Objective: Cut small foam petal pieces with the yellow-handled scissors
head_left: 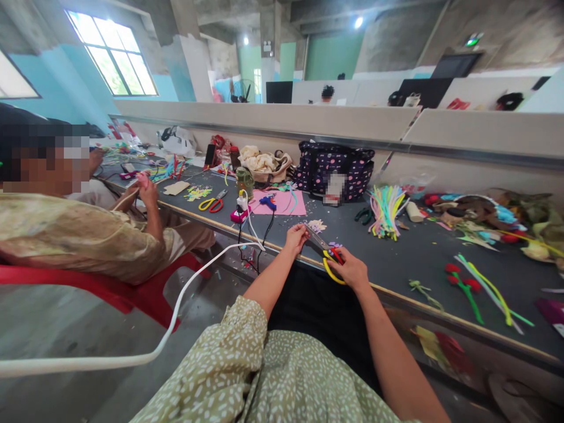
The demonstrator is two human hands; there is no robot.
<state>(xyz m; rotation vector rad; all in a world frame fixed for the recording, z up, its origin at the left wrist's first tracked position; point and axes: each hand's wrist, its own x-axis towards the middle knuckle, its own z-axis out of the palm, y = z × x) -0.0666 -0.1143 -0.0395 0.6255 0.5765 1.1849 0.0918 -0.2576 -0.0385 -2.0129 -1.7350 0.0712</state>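
Scissors (325, 247) at the table (383, 264) edge, right hand (353, 270) fingers curled round the handles. Left hand (296, 238) fingers bunched by the blade tips; can't tell what they pinch. Probably light, stiff, hardly fragile; hold by the loops, mind the edges.

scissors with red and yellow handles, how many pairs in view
2: one pair in the right hand, a second pair on the table, left of the blue glue gun. Others may be hidden.
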